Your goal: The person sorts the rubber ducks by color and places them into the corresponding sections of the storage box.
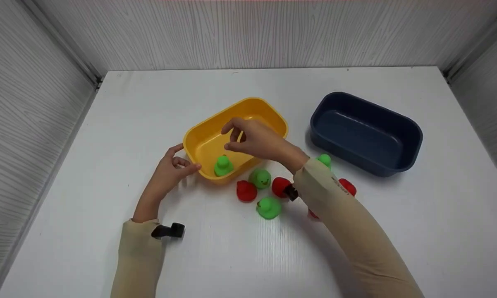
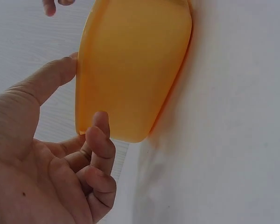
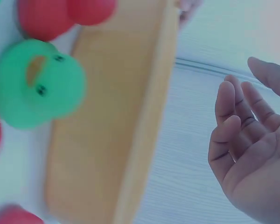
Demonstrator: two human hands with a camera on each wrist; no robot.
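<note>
My left hand [image 1: 166, 176] holds the left end of a yellow plastic bin [image 1: 207, 126], thumb at one corner of the rim and a finger at the other. In the left wrist view, the other fingers curl beside the bin's outer wall [image 2: 135, 70]. Above the bin is my right hand [image 1: 254, 138], its fingers loosely bent and holding nothing, as the right wrist view of this hand [image 3: 252, 140] also shows. Inside the bin sits a green rubber duck [image 1: 223, 166], near the front left corner.
In front of the yellow bin lie a red duck [image 1: 247, 191], green ducks [image 1: 268, 207] and another red one [image 1: 280, 187]. More ducks, partly hidden by the right sleeve [image 1: 339, 215], lie further right. A dark blue bin [image 1: 364, 132] stands at the back right.
</note>
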